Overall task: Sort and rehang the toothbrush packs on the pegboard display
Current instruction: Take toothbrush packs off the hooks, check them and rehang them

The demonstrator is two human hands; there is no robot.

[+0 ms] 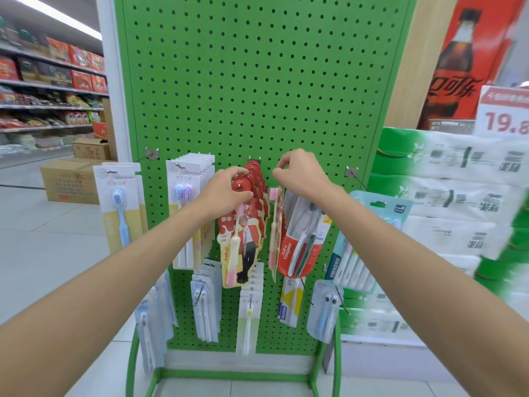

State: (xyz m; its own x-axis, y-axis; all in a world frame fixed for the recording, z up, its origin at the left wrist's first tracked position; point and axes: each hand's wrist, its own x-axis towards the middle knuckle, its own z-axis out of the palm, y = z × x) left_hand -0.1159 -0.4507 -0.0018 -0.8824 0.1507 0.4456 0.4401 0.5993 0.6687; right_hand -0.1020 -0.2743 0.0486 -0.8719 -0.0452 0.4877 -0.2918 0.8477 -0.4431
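1. Our forearms (128,282) reach in from six o'clock toward the green pegboard (257,81), and both grips work at its middle row.
2. Our left grip (229,190) curls its fingers round the header of the front red pack (237,247). This pack heads a row of matching red packs (262,196) on the centre peg. We cannot tell whether its hole sits on the peg or just off it.
3. Our right grip (300,173), at three o'clock of the left one and apart from it, pinches the top of an edge-on pack (275,224) with a pink brush. The Colgate pack (297,247) hangs just behind, touching it. We cannot tell whether the fingers hold that one too or a peg carries it.
4. Sorted already, as we judge it:
   - the white packs (189,196) at nine o'clock of the red row hang in one even stack;
   - the blue-brush packs (120,202) hang farther out at nine o'clock;
   - the teal packs (380,207) hang at three o'clock.
5. Left to do, as we judge it:
   - one bare hook (151,153) at ten o'clock of the red row and another bare hook (352,173) at three o'clock carry nothing;
   - the two kinds under our right grip look mixed and want separate pegs;
   - the lower row (200,305) at six o'clock holds small loose bunches.
6. We put the job at roughly its middle.
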